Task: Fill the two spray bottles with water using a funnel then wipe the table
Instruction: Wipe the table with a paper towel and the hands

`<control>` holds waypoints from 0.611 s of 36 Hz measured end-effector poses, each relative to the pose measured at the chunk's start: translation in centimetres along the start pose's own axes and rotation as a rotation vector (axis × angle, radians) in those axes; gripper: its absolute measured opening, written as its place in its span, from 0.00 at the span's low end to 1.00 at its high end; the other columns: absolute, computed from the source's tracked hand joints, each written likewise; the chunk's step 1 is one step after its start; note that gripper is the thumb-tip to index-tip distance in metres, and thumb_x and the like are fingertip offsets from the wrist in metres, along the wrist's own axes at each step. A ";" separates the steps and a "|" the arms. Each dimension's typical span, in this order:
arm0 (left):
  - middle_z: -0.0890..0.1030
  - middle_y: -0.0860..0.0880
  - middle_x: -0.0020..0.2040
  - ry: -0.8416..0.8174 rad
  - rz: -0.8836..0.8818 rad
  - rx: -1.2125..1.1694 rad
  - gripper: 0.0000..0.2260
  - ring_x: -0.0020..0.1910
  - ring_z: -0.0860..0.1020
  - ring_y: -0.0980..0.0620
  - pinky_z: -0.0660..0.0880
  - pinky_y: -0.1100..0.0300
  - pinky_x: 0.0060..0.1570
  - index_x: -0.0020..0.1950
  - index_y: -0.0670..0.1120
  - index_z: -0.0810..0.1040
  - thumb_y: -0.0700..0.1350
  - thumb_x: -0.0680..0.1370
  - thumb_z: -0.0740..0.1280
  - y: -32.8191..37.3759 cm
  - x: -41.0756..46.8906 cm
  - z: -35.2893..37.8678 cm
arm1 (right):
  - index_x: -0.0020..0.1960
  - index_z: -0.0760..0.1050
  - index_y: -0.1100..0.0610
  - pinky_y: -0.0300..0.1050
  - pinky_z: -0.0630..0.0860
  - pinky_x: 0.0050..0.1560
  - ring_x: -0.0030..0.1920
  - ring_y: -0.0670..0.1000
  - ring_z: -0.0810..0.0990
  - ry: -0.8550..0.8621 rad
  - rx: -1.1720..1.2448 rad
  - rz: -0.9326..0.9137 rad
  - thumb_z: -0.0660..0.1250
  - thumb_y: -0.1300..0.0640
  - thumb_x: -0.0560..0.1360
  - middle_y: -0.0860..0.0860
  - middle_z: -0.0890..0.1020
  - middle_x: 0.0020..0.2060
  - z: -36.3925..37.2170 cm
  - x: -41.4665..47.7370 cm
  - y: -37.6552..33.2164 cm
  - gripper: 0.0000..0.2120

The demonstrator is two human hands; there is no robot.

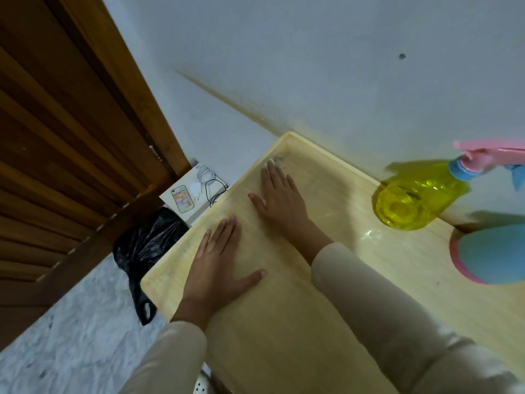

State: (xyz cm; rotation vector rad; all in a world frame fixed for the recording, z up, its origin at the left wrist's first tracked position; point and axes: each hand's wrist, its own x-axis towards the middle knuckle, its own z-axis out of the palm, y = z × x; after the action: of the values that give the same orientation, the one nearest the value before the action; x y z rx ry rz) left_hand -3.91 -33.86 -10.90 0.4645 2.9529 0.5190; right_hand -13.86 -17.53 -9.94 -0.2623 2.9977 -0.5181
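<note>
we're into the wiping step now, by the look of it: the yellow spray bottle (417,194) stands capped at the far right of the table (298,322), holding what looks like water, and a second, blue bottle (494,254) sits just nearer, cut off by the right edge. no funnel in view.

our right hand (279,200) lies flat, fingers spread wide, reaching toward the far left corner of the tabletop. a sliver of something white (270,162) peeks out at the fingertips, maybe a tissue or cloth pressed under the palm, but we can't tell for sure. our left hand (221,260) is also flat and wide, palm down on the wood near the left edge, gripping nothing, seemingly bracing us.

there's a wet glint on the surface near the yellow bottle, so next we'd want to sweep the right hand back across toward that patch, keeping pressure even and steering clear of the bottles so neither tips.
</note>
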 end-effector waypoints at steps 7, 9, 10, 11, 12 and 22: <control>0.47 0.54 0.77 0.016 0.011 -0.025 0.46 0.74 0.40 0.62 0.36 0.60 0.73 0.77 0.47 0.50 0.74 0.68 0.53 -0.2 0.1 0.0 | 0.77 0.45 0.60 0.49 0.42 0.75 0.77 0.50 0.44 -0.013 -0.077 0.022 0.48 0.44 0.81 0.54 0.47 0.77 1.6 0.5 -0.1 0.31; 0.46 0.54 0.78 0.006 0.014 -0.020 0.46 0.74 0.39 0.63 0.36 0.59 0.73 0.78 0.47 0.48 0.74 0.68 0.53 -0.2 0.0 0.1 | 0.77 0.44 0.59 0.49 0.41 0.74 0.77 0.49 0.44 -0.020 -0.093 0.064 0.47 0.42 0.81 0.53 0.46 0.77 1.4 0.0 0.3 0.32; 0.46 0.54 0.78 0.006 0.015 -0.015 0.46 0.74 0.40 0.62 0.37 0.58 0.73 0.78 0.47 0.48 0.74 0.68 0.53 -0.3 0.0 0.1 | 0.77 0.44 0.59 0.48 0.40 0.74 0.77 0.49 0.43 -0.024 -0.099 0.091 0.47 0.42 0.81 0.53 0.46 0.77 1.3 -0.4 0.5 0.32; 0.47 0.54 0.78 0.009 0.014 -0.015 0.46 0.75 0.41 0.61 0.38 0.58 0.73 0.78 0.47 0.49 0.74 0.68 0.53 -0.3 0.0 0.1 | 0.77 0.43 0.59 0.48 0.39 0.74 0.77 0.49 0.42 -0.025 -0.104 0.118 0.46 0.42 0.81 0.53 0.45 0.77 1.3 -0.8 0.7 0.32; 0.48 0.53 0.78 0.013 0.012 -0.018 0.46 0.75 0.42 0.60 0.39 0.57 0.73 0.77 0.46 0.51 0.74 0.68 0.53 -0.3 0.0 0.1 | 0.77 0.42 0.59 0.48 0.39 0.74 0.77 0.49 0.41 -0.023 -0.107 0.145 0.45 0.42 0.81 0.53 0.44 0.77 1.2 -1.4 0.9 0.32; 0.55 0.48 0.78 0.001 0.035 0.032 0.46 0.76 0.50 0.53 0.44 0.54 0.73 0.77 0.44 0.55 0.74 0.68 0.51 -0.5 0.1 0.6 | 0.77 0.44 0.58 0.47 0.43 0.74 0.77 0.50 0.43 0.086 -0.050 0.553 0.35 0.37 0.73 0.53 0.45 0.77 0.7 -15.4 4.5 0.38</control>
State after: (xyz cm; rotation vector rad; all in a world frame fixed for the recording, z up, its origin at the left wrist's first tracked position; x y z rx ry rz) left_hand -4.05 -34.06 -11.67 0.5207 2.9634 0.4761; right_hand 0.62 -10.72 -11.23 0.5843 2.9686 -0.3982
